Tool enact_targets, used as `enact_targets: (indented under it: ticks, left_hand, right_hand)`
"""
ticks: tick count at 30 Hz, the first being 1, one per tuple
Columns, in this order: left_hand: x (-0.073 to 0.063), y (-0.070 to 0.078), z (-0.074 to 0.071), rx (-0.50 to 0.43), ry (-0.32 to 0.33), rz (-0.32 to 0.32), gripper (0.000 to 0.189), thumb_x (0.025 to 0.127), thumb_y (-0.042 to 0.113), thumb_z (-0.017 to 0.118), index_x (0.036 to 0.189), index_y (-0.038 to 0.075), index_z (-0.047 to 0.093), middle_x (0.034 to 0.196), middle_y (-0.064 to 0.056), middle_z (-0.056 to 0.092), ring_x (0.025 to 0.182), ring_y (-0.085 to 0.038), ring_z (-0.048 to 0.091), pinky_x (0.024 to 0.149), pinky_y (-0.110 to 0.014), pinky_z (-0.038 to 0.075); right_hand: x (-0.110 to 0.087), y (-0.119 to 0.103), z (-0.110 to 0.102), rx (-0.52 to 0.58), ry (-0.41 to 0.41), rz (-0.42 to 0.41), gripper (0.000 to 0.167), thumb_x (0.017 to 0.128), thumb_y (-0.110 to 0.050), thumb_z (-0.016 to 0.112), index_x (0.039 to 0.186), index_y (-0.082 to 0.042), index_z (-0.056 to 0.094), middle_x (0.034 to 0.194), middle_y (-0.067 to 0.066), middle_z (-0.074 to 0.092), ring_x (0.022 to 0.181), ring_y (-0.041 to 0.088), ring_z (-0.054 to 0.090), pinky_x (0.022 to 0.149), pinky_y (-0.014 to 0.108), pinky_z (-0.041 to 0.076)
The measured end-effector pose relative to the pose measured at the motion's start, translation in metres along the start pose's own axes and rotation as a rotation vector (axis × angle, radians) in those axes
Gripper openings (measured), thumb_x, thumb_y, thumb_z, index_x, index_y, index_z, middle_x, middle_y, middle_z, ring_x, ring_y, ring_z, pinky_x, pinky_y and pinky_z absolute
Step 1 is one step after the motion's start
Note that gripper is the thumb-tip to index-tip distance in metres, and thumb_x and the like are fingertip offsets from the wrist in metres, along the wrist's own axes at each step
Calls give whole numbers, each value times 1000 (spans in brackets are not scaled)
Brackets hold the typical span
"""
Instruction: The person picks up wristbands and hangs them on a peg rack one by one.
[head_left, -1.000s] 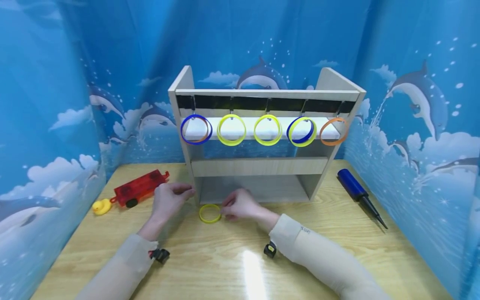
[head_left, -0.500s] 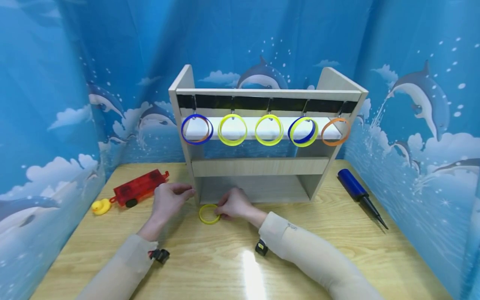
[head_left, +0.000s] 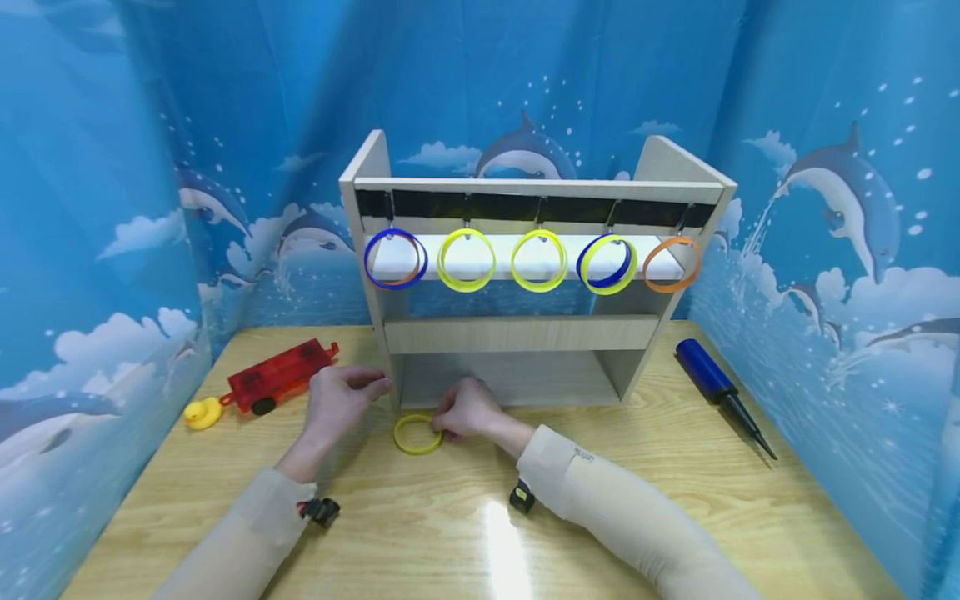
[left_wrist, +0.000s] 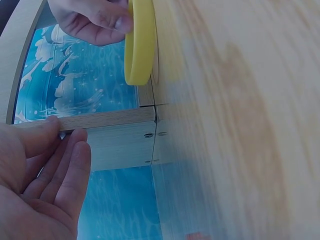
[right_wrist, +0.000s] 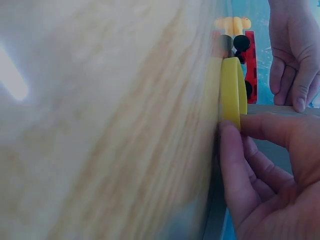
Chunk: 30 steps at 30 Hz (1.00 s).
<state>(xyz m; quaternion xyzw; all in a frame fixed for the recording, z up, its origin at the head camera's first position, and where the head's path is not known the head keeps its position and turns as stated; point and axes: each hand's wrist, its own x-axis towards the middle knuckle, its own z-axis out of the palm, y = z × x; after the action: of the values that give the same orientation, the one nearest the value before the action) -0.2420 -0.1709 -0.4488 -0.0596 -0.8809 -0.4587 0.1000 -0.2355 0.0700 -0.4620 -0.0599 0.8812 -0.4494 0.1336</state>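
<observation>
A yellow ring (head_left: 415,451) lies near the table's surface, just in front of the wooden rack (head_left: 517,333). My right hand (head_left: 470,408) pinches its right edge between thumb and fingers, which shows up close in the right wrist view, where the ring (right_wrist: 230,92) stands out from the fingertips. At the rack's left side panel, my left hand (head_left: 341,400) rests with its fingertips at the front edge. Its fingers (left_wrist: 75,165) are fairly straight and hold nothing. From hooks on the rack hang blue (head_left: 372,277), yellow (head_left: 442,275) and orange (head_left: 648,275) rings.
On the left of the table (head_left: 420,533) sit a red toy wagon (head_left: 277,375) and a yellow rubber duck (head_left: 202,413). A blue hand pump (head_left: 705,371) with a black nozzle lies to the right. Dolphin-print curtains (head_left: 262,108) surround the table.
My right hand has moved slightly left and taken hold of the yellow ring's edge. The ring has shifted a little toward me. The left hand stays in place.
</observation>
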Motion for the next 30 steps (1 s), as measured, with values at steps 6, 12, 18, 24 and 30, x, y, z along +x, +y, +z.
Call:
enact_targets:
  ticks: [6,12,18,24,30]
  left_hand:
    - [-1,0,0,1,2,2,17,97,23,90,108,10,91,103,-12,89,92,-23,85,71,-22,59]
    - [0,0,0,19,5,10,16,97,23,90,107,11,91,102,-11,89,95,-27,86,73,-25,59]
    - [0,2,-1,19,-3,8,17,98,25,89,108,11,91,103,-11,89,95,-27,85,74,-26,59]
    - [0,2,-1,19,-10,-1,17,99,25,88,108,11,91,103,-11,89,93,-24,84,73,-26,59]
    - [-1,1,-1,24,-13,1,17,99,24,88,109,11,91,104,-11,89,95,-27,85,74,-29,61]
  right_hand:
    - [-9,2,-5,12,-25,-34,9,89,-2,87,82,-4,81,71,12,81,53,13,72,56,28,64]
    - [-25,6,-21,67,-56,-72,6,89,-3,87,88,-2,81,77,12,81,57,10,70,59,26,63]
    - [-52,4,-54,75,-95,-163,10,92,-6,86,98,2,83,85,15,83,61,7,69,62,29,64]
    - [-82,4,-100,82,-90,-228,18,94,-7,86,106,5,83,92,22,84,72,17,77,65,36,67]
    - [-119,8,-152,160,25,-271,19,96,-5,85,110,8,81,96,19,85,76,14,78,66,33,67]
